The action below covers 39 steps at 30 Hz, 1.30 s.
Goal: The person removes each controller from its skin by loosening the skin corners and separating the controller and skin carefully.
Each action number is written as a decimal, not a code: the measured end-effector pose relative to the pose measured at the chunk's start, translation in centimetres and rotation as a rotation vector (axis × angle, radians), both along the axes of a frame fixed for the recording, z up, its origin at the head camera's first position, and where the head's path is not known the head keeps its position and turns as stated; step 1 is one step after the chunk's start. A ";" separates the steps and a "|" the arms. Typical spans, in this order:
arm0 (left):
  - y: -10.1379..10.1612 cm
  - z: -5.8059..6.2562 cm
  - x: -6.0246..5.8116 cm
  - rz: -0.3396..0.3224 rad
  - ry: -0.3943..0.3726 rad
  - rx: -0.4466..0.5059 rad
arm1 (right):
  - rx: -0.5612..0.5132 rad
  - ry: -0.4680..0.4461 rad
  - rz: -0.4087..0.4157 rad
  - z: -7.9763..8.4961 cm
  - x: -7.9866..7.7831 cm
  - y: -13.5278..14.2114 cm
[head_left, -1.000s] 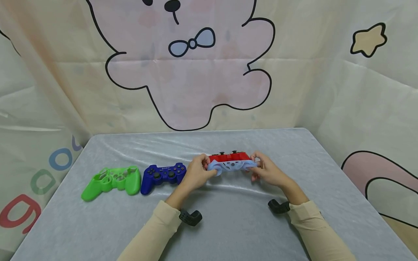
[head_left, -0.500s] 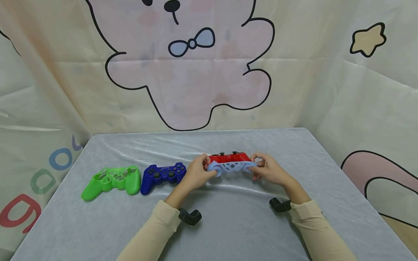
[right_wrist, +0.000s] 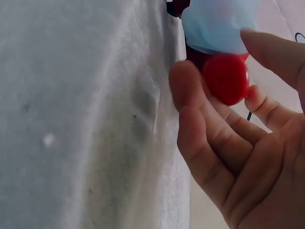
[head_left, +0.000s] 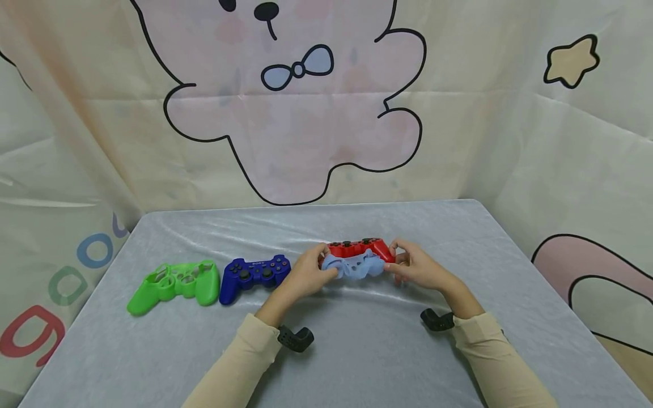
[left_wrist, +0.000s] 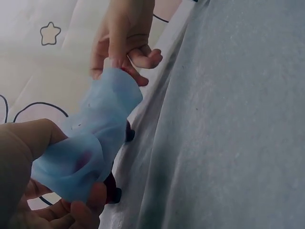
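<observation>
Both hands hold a red game controller [head_left: 378,248] and a pale blue silicone cover [head_left: 356,267] above the table. My left hand [head_left: 308,273] grips the left end, with its thumb and fingers on the cover, as the left wrist view shows. My right hand [head_left: 419,267] has its fingers curled about the bare red handle [right_wrist: 226,78], and its thumb touches the cover's edge. The cover is crumpled and lies along the near side of the controller. How much of the left handle is inside the cover is hidden.
Left of the hands, a dark blue game controller [head_left: 255,275] lies on the grey cloth-covered table [head_left: 357,357]. A green silicone cover [head_left: 176,283] lies left of that, close beside it. Printed curtains [head_left: 459,141] hang behind the table and at its sides.
The cover's right end has come in leftwards and crumpled, and the red right handle now shows bare. The controller has tilted so more of its face is seen. The left hand has hardly moved.
</observation>
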<state>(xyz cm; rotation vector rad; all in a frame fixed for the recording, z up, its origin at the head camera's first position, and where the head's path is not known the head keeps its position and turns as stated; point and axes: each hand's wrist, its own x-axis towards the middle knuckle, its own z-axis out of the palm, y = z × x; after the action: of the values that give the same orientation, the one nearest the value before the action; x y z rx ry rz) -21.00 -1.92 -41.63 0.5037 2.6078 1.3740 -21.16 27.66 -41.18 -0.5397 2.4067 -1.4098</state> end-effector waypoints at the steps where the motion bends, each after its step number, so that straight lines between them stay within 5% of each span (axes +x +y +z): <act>1: -0.1 0.0 0.0 0.000 -0.005 -0.002 | -0.004 -0.004 0.000 0.0 0.0 0.0; 27: -0.7 0.7 0.1 -0.017 0.038 -0.021 | 0.022 -0.076 -0.044 -0.7 -0.5 0.3; 39: -0.6 0.9 0.3 -0.037 0.041 -0.042 | 0.061 -0.057 0.014 -0.5 -0.2 0.5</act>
<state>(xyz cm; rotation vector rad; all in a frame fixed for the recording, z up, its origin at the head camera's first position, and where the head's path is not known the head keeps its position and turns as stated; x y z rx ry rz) -20.71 -2.57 -40.76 0.5772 2.6391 1.3088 -21.33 28.12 -41.73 -0.4942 2.3881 -1.3227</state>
